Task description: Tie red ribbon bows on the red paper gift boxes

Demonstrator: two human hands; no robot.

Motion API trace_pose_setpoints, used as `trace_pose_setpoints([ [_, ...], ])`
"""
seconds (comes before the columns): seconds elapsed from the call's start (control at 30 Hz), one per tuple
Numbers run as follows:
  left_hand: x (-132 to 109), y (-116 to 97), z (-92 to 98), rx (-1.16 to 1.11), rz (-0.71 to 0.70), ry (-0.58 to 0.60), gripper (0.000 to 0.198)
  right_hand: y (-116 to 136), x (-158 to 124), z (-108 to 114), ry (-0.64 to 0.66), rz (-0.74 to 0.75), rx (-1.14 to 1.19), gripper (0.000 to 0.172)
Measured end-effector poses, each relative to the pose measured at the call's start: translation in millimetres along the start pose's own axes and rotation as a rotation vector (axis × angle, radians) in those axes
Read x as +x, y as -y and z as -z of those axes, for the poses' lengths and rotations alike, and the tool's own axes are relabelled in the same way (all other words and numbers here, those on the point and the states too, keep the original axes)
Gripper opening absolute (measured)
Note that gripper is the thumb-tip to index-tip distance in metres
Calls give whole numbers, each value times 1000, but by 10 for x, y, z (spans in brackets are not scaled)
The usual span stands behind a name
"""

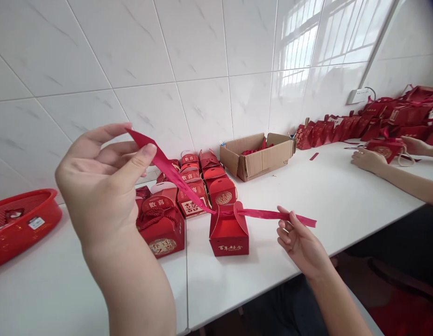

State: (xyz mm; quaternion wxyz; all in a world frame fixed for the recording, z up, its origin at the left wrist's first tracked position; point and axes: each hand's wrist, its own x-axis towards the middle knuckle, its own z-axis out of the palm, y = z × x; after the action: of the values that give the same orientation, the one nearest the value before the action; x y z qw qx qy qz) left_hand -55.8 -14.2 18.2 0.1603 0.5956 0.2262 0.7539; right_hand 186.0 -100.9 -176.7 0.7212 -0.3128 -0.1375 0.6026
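Observation:
A small red gift box (229,237) with gold lettering stands upright on the white table, a red ribbon (177,179) passing through its top flaps. My left hand (111,172), raised at the left, pinches one ribbon end between thumb and fingers, so that side slants up taut from the box. Right of the box, my right hand (300,240) holds the other side of the ribbon between thumb and fingers, its tip sticking out beyond them. Neither hand touches the box.
Finished-looking red boxes (163,224) stand behind and left of it. An open cardboard carton (265,161) holds red pieces near the wall. A red basket (44,214) is far left. Another person's hands (370,159) hold a red box at right, near many red bags (342,128).

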Motion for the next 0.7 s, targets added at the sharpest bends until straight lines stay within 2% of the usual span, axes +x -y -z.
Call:
trace_pose_setpoints([
  [0.1, -20, -14, -27, 28, 54, 56, 34, 21, 17, 45, -22, -3, -28, 36],
  [0.37, -45, 21, -43, 68, 49, 38, 18, 79, 11, 60, -40, 39, 55, 30],
  [0.7, -47, 20, 1, 94, 132, 97, 18, 141, -47, 14, -18, 60, 108, 23],
])
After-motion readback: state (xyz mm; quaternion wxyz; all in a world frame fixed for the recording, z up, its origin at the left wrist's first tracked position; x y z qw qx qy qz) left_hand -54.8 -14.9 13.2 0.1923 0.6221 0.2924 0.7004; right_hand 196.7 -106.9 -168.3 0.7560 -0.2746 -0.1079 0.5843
